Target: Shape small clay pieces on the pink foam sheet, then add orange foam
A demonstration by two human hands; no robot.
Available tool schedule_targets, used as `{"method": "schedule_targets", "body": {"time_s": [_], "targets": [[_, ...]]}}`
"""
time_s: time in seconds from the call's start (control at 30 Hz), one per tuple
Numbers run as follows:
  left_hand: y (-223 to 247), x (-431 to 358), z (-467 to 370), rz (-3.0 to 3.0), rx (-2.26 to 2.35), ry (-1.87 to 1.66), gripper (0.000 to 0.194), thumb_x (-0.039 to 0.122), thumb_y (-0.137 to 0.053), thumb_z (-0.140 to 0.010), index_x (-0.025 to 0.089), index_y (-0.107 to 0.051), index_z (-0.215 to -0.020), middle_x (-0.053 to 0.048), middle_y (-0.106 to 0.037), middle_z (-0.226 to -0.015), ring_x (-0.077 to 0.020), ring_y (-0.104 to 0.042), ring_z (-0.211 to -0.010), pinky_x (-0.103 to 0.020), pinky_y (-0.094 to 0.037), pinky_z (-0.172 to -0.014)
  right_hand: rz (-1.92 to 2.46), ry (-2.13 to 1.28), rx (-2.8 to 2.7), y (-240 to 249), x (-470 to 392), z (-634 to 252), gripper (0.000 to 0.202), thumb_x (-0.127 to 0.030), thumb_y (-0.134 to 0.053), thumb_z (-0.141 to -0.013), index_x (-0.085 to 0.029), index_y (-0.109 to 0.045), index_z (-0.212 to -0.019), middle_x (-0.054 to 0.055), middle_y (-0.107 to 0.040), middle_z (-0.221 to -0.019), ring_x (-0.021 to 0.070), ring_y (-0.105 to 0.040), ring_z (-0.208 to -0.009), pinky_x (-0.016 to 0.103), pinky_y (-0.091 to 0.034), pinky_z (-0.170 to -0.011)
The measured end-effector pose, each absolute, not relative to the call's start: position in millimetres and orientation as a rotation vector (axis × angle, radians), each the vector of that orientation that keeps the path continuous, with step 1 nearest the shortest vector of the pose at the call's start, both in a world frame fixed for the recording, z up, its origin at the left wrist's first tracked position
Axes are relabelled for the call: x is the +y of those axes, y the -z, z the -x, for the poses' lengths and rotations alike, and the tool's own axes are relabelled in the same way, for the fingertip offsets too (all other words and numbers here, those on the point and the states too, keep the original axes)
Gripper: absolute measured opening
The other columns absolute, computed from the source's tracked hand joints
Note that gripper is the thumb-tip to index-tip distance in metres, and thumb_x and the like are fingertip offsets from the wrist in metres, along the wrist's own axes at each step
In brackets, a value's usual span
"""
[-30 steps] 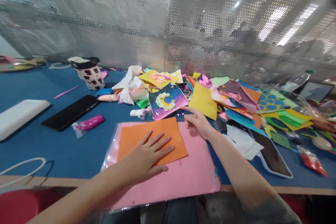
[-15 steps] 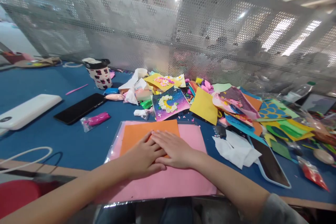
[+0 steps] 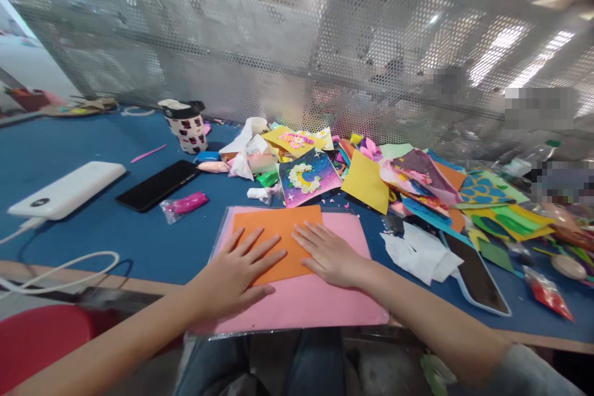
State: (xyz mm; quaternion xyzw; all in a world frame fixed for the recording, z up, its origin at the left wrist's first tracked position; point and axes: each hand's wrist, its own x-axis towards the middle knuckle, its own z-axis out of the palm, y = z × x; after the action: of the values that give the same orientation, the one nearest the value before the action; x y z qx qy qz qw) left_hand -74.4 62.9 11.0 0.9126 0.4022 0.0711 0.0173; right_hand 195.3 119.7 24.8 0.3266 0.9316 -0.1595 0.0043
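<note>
An orange sheet of paper (image 3: 273, 223) lies on a larger pink sheet (image 3: 306, 309) that has a clear plastic edge around it. My left hand (image 3: 236, 275) rests flat with fingers spread, its fingertips on the orange sheet and its palm over the pink. On the right side of the orange sheet, my right hand (image 3: 329, 253) lies palm down, fingers stretched out. Neither hand holds anything. Just beyond the sheets is a blue and purple card (image 3: 329, 173) with a cream flower crescent on it.
A heap of crafts holds a yellow square (image 3: 366, 182) and white tissue (image 3: 420, 257). Two phones, a white power bank (image 3: 69, 189), a pink clay packet (image 3: 185, 204) and a patterned cup (image 3: 185, 130) stand about. A perforated metal screen (image 3: 232, 62) rises behind the blue table.
My hands, overlapping before at the middle of the orange sheet, have slid apart. The left moved left and the right moved right, fingers now spread. The camera view has shifted slightly.
</note>
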Motion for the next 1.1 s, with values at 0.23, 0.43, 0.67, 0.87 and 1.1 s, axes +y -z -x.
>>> {"method": "schedule_targets", "body": {"time_s": [0.23,0.43,0.67,0.87,1.1], "targets": [[-4,51,96,-2.818,1.448,-0.301,0.068,0.064,-0.042,-0.093,0.030,-0.034,-0.151,-0.008,-0.037,-0.155,-0.0377,-0.032,-0.143,-0.055,-0.021,-0.117,-1.167,0.558,2.783,-28,110,-212,0.070,-0.054,-0.028,-0.099,-0.015,-0.018,-0.156,0.010,-0.010,-0.163,0.0253,-0.008,-0.152,0.048,-0.008,-0.124],[-10,43,105,-2.799,1.525,-0.222,0.074,0.066,-0.037,-0.093,0.016,-0.042,-0.148,-0.014,-0.039,-0.153,-0.0343,-0.037,-0.141,-0.046,-0.028,-0.116,-1.334,0.528,2.727,-30,100,-211,0.075,-0.059,-0.029,-0.097,-0.015,-0.017,-0.156,0.009,-0.012,-0.163,0.0228,-0.009,-0.152,0.046,-0.007,-0.124],[-28,42,97,-2.728,1.732,-0.048,0.077,0.064,-0.048,-0.088,0.000,-0.057,-0.132,-0.029,-0.052,-0.138,-0.0404,-0.054,-0.125,-0.051,-0.042,-0.103,-1.628,0.389,2.722,-23,87,-208,0.075,-0.060,-0.034,-0.095,-0.016,-0.025,-0.155,0.011,-0.023,-0.161,0.0250,-0.017,-0.150,0.048,-0.013,-0.122],[-36,39,88,-2.795,1.752,0.019,0.069,0.058,-0.049,-0.090,0.000,-0.060,-0.126,-0.032,-0.058,-0.129,-0.0408,-0.058,-0.118,-0.051,-0.043,-0.099,-1.687,0.356,2.753,-21,86,-206,0.067,-0.054,-0.039,-0.095,-0.018,-0.035,-0.151,0.010,-0.032,-0.158,0.0263,-0.025,-0.148,0.050,-0.017,-0.122],[-44,41,98,-2.797,1.670,0.084,0.050,0.039,-0.054,-0.091,0.002,-0.062,-0.123,-0.028,-0.063,-0.124,-0.0369,-0.062,-0.114,-0.047,-0.049,-0.091,-1.702,0.336,2.742,-20,85,-205,0.068,-0.055,-0.037,-0.095,-0.016,-0.037,-0.150,0.010,-0.033,-0.157,0.0269,-0.027,-0.147,0.050,-0.019,-0.121]]}}
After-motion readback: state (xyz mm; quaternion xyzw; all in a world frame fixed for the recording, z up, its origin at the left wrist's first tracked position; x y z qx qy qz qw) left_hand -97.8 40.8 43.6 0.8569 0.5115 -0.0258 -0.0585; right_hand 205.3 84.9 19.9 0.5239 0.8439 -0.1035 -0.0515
